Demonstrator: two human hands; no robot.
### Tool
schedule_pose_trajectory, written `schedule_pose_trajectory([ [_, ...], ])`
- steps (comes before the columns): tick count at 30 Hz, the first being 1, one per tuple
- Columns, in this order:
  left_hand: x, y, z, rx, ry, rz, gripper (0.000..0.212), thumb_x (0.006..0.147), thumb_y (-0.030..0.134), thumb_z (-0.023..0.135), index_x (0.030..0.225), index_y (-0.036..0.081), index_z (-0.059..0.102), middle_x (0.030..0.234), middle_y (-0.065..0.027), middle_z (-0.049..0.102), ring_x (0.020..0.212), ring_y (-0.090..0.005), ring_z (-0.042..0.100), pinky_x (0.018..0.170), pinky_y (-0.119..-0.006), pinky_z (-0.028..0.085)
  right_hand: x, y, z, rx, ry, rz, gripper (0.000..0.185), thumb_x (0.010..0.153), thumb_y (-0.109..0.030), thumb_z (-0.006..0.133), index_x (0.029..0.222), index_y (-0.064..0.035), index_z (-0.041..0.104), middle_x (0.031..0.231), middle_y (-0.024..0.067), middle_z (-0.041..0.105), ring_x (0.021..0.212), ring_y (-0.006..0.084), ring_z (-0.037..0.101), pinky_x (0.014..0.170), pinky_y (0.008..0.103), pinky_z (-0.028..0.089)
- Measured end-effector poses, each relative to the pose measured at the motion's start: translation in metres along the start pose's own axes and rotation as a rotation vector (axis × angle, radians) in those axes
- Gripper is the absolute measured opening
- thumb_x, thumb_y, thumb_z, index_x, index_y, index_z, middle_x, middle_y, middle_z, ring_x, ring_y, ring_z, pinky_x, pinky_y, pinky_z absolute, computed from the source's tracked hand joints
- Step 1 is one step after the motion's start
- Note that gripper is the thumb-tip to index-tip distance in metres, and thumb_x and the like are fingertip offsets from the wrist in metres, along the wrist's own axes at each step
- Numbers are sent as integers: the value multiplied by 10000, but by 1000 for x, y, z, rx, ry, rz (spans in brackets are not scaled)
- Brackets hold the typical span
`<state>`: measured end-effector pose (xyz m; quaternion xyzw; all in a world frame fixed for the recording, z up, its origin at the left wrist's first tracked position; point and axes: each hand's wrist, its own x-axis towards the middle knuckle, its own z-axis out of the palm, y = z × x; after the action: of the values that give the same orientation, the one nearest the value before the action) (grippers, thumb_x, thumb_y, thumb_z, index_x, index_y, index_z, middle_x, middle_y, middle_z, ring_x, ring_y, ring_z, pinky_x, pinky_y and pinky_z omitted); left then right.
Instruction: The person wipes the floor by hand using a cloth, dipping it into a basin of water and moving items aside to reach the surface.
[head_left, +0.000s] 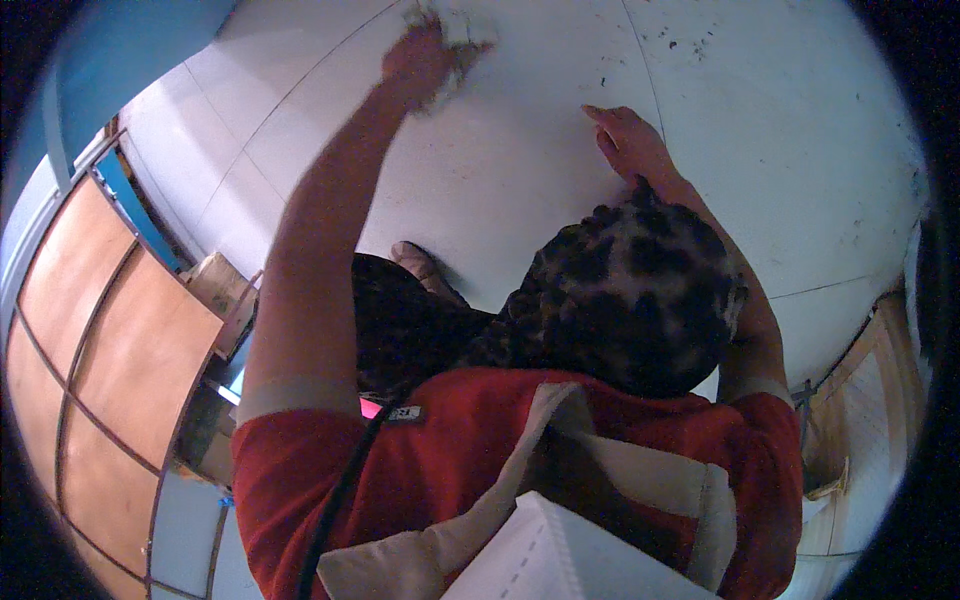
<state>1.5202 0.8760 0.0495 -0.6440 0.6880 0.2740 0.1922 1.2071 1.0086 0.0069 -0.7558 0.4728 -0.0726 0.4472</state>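
My left hand (416, 67) is stretched far forward over the pale floor (495, 165). It grips a crumpled whitish-green cloth (469, 30), blurred by motion, so its exact kind is unclear. Over the same floor, farther right, my right hand (634, 146) has its index finger extended and the others partly curled, with nothing visible in it. Small dark crumbs of debris (697, 49) lie on the floor beyond the right hand. Between my arms is a rounded shape in dark mottled fabric (630, 292), apparently my bent knee; it overlaps part of my right forearm.
Dark seams cross the floor. A tan shoe (424, 266) rests near my legs. Along the left stand orange-tan panels (120, 315) in a dark frame, a cardboard box (217, 289) and a blue surface (142, 67). A wooden structure (862, 397) is at the right.
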Motion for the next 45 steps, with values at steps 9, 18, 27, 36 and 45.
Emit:
schedule_pose_trajectory([
  [9,-62,-12,64,-68,-168,14,804,863,400,577,1459,-8,223,1285,-253,522,1152,-383,559,949,-470,469,31,2,-48,3,266,-48,344,930,-181,530,1265,-107,559,1088,138,657,1030,318,600,884,425,503],
  [18,48,-83,18,459,-116,194,569,897,343,548,1366,48,416,1248,-227,556,1096,-396,586,900,-477,500,44,-29,-22,326,136,-11,320,965,-168,513,1276,-134,582,1083,111,688,954,245,666,817,344,535],
  [27,-74,-18,68,16,-169,216,690,888,449,570,1421,68,355,1302,-232,531,1144,-403,562,958,-467,464,71,-46,-51,303,149,-14,366,985,-212,509,1345,-148,521,1127,121,675,977,179,663,834,307,527],
  [36,-96,8,-62,-884,-73,-51,515,920,246,587,1353,15,429,1159,-138,604,1000,-240,580,823,-377,501,134,-142,-13,1323,-156,-47,1040,809,-412,750,1538,-191,43,1528,80,264,1351,362,336,1130,450,268],
  [45,-221,-65,-152,-737,285,-142,620,974,446,426,1468,82,331,1355,-158,538,1230,-264,536,975,-380,443,70,-150,68,365,-207,-607,797,739,-235,737,1439,-152,365,1409,175,452,1258,408,449,1055,460,386],
])
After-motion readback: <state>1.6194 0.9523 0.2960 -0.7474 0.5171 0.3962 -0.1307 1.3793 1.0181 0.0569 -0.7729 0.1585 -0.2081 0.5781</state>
